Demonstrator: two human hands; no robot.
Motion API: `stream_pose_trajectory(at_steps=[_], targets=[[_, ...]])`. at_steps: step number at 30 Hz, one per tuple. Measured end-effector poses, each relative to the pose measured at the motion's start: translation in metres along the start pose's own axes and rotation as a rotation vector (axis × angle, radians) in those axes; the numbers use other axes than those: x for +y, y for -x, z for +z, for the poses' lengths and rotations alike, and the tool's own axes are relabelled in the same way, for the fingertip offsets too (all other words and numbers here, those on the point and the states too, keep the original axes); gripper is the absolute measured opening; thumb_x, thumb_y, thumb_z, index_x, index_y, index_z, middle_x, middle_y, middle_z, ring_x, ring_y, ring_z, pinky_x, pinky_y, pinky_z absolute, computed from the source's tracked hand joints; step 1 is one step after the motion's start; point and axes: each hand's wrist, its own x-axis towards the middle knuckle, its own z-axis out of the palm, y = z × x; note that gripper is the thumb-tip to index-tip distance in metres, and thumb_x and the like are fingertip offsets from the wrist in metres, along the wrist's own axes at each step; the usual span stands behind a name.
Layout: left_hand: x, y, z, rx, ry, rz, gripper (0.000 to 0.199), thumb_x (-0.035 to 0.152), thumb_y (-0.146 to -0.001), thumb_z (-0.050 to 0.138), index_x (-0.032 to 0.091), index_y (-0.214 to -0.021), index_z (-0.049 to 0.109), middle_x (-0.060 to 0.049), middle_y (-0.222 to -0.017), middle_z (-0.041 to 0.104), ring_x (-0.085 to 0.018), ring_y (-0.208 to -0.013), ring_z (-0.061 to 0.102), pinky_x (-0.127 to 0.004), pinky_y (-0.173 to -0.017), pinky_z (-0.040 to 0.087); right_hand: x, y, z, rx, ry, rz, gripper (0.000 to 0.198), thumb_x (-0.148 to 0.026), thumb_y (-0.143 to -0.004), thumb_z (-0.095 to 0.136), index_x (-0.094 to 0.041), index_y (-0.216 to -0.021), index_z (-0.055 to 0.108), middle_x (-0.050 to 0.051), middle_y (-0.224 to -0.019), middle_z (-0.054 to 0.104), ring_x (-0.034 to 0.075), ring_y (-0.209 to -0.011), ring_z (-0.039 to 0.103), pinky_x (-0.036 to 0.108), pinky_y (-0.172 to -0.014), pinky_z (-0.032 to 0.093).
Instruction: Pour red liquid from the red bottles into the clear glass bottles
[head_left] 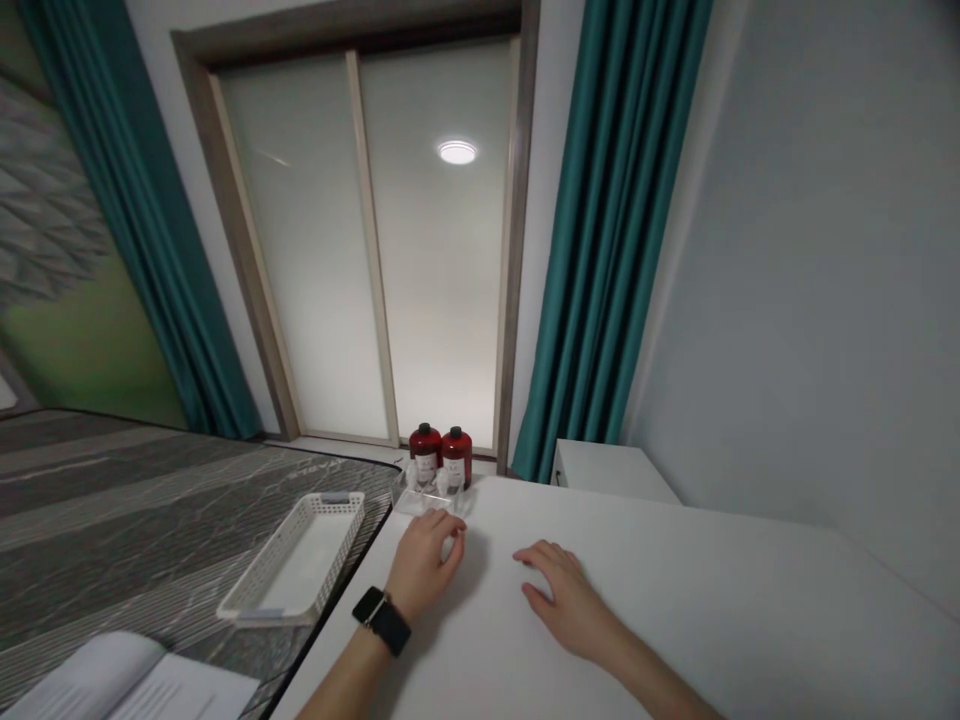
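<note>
while my right hand (564, 598) gapes empty, i can't tell if my left hand (426, 562) grips anything; red bottles (457, 459) at its twelve o'clock look weighty, slick, best held mid-body.

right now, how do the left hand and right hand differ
The left hand has a dark watch at its wrist; the right hand has none. The left hand is close to the clear tray; the right hand is farther from it. The left hand's fingertips curl toward its thumb; the right hand's are more spread.
</note>
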Motion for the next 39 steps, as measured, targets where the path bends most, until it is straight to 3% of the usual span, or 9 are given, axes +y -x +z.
stream_pose_trajectory(at_steps=[5, 11, 16, 21, 25, 28, 34, 39], targets=[[-0.016, -0.001, -0.003, 0.142, -0.049, -0.149, 0.017, 0.018, -0.089, 0.046, 0.019, -0.083, 0.062, -0.004, -0.077, 0.066, -0.024, -0.079, 0.061, -0.035, -0.071, 0.043, -0.010, -0.071, 0.030, 0.056, -0.075, -0.070, 0.037, -0.013, -0.082, 0.058, -0.022, -0.117, 0.060, 0.007, -0.111, 0.064, 0.025, -0.104, 0.060, 0.041, -0.093, 0.045], [-0.022, 0.002, 0.002, 0.221, 0.011, -0.344, 0.017, 0.023, -0.089, 0.046, 0.021, -0.079, 0.060, -0.001, -0.071, 0.063, -0.020, -0.069, 0.059, -0.030, -0.064, 0.041, -0.010, -0.133, 0.071, 0.165, -0.129, -0.034, 0.070, -0.024, -0.078, 0.067, -0.021, -0.141, 0.036, 0.013, -0.134, 0.052, 0.028, -0.122, 0.052, 0.044, -0.104, 0.040], [-0.020, 0.001, 0.005, 0.313, 0.222, -0.475, 0.020, 0.028, -0.090, 0.045, 0.020, -0.078, 0.059, 0.000, -0.069, 0.063, -0.018, -0.064, 0.057, -0.027, -0.060, 0.041, -0.008, -0.147, 0.086, 0.209, -0.153, 0.000, 0.086, -0.028, -0.071, 0.075, -0.028, -0.144, 0.030, 0.010, -0.133, 0.055, 0.031, -0.121, 0.054, 0.050, -0.104, 0.037], [-0.018, 0.000, 0.006, 0.386, 0.354, -0.485, 0.017, 0.029, -0.089, 0.046, 0.019, -0.083, 0.059, -0.001, -0.072, 0.062, -0.018, -0.065, 0.056, -0.028, -0.061, 0.043, -0.004, -0.146, 0.086, 0.201, -0.193, -0.003, 0.079, -0.023, -0.069, 0.076, -0.025, -0.139, 0.038, 0.010, -0.123, 0.063, 0.029, -0.113, 0.059, 0.048, -0.103, 0.038], [-0.015, 0.000, 0.008, 0.398, 0.427, -0.445, 0.021, 0.030, -0.090, 0.046, 0.018, -0.103, 0.056, -0.003, -0.083, 0.061, -0.018, -0.071, 0.057, -0.029, -0.063, 0.047, 0.000, -0.133, 0.074, 0.207, -0.233, -0.015, 0.071, -0.024, -0.070, 0.073, -0.022, -0.134, 0.043, 0.010, -0.123, 0.062, 0.026, -0.110, 0.059, 0.043, -0.099, 0.044], [-0.010, 0.000, 0.009, 0.326, 0.447, -0.371, 0.029, 0.030, -0.090, 0.048, 0.018, -0.117, 0.051, -0.007, -0.097, 0.061, -0.021, -0.083, 0.059, -0.032, -0.071, 0.050, 0.002, -0.114, 0.057, 0.205, -0.260, -0.021, 0.068, -0.023, -0.072, 0.071, -0.021, -0.134, 0.044, 0.009, -0.122, 0.061, 0.024, -0.108, 0.059, 0.040, -0.098, 0.045], [-0.007, 0.005, 0.011, 0.008, 0.465, -0.177, 0.046, 0.027, -0.087, 0.059, 0.021, -0.130, 0.046, -0.013, -0.131, 0.053, -0.029, -0.121, 0.051, -0.046, -0.097, 0.047, 0.001, -0.062, 0.022, 0.150, -0.305, 0.006, 0.059, -0.020, -0.071, 0.071, -0.022, -0.127, 0.051, 0.007, -0.120, 0.061, 0.024, -0.109, 0.059, 0.040, -0.099, 0.045], [-0.003, 0.008, 0.008, -0.218, 0.538, -0.093, 0.061, 0.024, -0.082, 0.064, 0.021, -0.139, 0.042, -0.014, -0.139, 0.050, -0.028, -0.121, 0.053, -0.047, -0.105, 0.043, 0.000, -0.029, 0.008, 0.063, -0.337, 0.039, 0.055, -0.016, -0.070, 0.070, -0.022, -0.123, 0.055, 0.007, -0.120, 0.063, 0.024, -0.110, 0.059, 0.041, -0.101, 0.044]])
